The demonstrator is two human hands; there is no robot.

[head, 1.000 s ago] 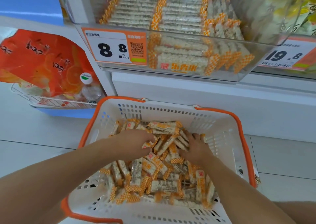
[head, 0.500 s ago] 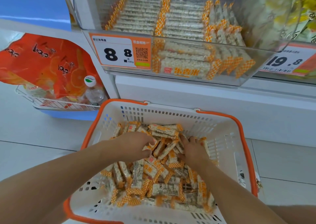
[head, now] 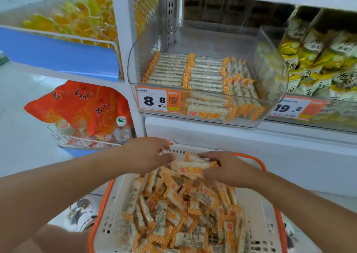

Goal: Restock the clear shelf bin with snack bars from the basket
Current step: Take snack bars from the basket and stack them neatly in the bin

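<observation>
Between the two hands, above the far rim of the basket (head: 100, 210), a small bundle of snack bars (head: 190, 167) is held: the left hand (head: 146, 156) grips one end with curled fingers and thumb, and the right hand (head: 229, 168) closes on the other end from the opposite side. The bundle is pressed from both ends, presumably so that several bars can be carried flat and side by side and set down as a row rather than dropped loose. It is blurred, so the exact count cannot be told. It is held clear of the heap, below and in front of the clear shelf bin (head: 270, 65).

The bars are slim, pale, puffed-rice sticks in clear wrappers with orange-and-white checked ends and a small red mark. In the basket, a white plastic one with an orange rim, many more are heaped at every angle. In the bin they are laid in tidy rows, two lying crosswise and a further row stood on edge at the right, so the ends line up in orange stripes. The rear of the bin is bare, which is judged to be where stock is wanted. A price label (head: 158, 100) reading 8.8 is fixed to the bin's front wall.
</observation>
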